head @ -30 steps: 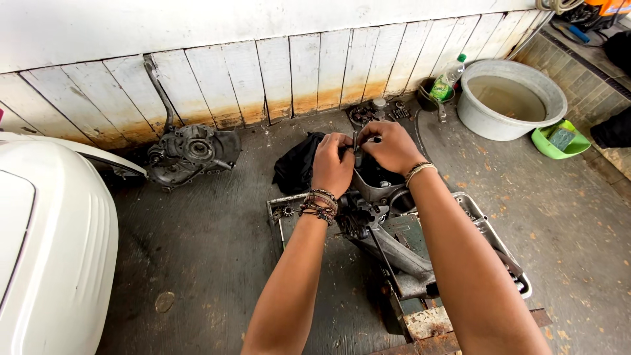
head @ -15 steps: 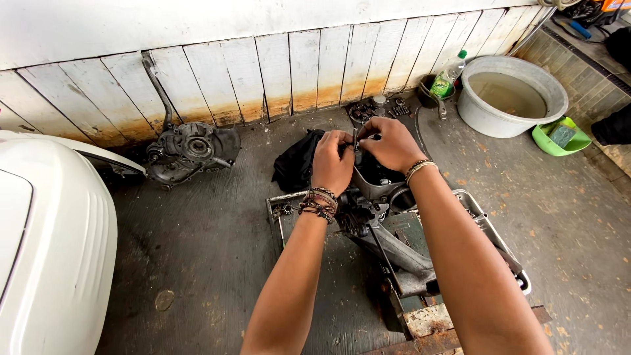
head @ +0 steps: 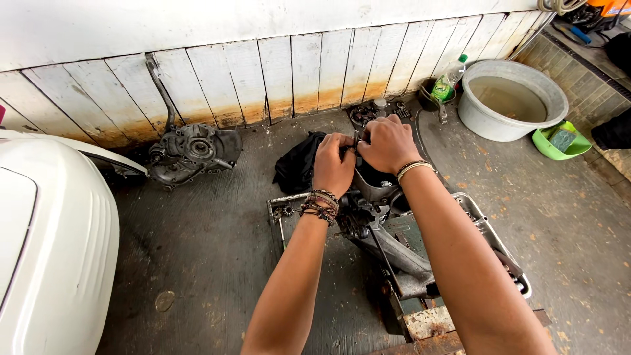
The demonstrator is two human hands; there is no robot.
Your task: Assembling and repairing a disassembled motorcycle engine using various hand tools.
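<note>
Both hands pressed close over the engine part (head: 378,187): left hand (head: 333,164) and right hand (head: 388,143) pinching a small metal piece (head: 355,139), perhaps a tool. Best kept steady, square above the opening. Black cloth (head: 299,161) just left.

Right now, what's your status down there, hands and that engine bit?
Left hand and right hand both closed on a small part atop the grey engine casing. Black rag beside it. Nothing blocking.

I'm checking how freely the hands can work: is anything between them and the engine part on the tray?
Nothing visible: the left hand and right hand already meet at the top of the engine part; the black cloth lies beside it.
</note>
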